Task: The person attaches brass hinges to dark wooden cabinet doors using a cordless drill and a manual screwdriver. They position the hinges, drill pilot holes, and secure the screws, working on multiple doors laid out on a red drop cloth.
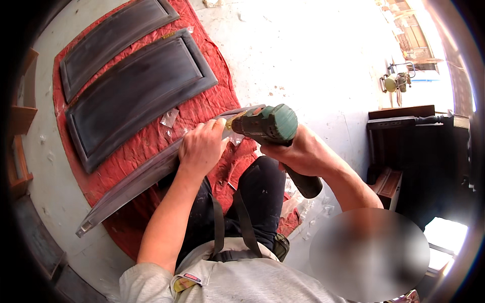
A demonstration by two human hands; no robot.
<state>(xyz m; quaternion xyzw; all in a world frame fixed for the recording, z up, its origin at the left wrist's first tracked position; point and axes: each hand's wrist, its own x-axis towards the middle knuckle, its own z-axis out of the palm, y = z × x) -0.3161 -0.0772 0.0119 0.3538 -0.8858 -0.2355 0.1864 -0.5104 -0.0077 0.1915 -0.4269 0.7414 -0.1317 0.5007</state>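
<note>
My right hand [301,154] grips a green and black cordless drill [273,123] by its handle, the battery end [305,186] hanging below the hand. The drill's front points left, toward the edge of a dark wooden cabinet door [134,183] standing on edge and slanting across my lap. A brass-coloured piece, apparently a hinge [230,121], shows on that edge by the drill's front. My left hand [202,146] is closed over the door's upper edge there, fingertips beside the brass piece. Whether the bit touches a screw is hidden.
Two dark panelled doors [139,96] [113,43] lie on a red cloth [217,55] at the left. Small clear plastic bags [170,117] rest on it. Dark furniture [419,156] stands at the right; a compressor-like machine [396,81] sits farther off. Wooden pieces [21,121] line the left edge.
</note>
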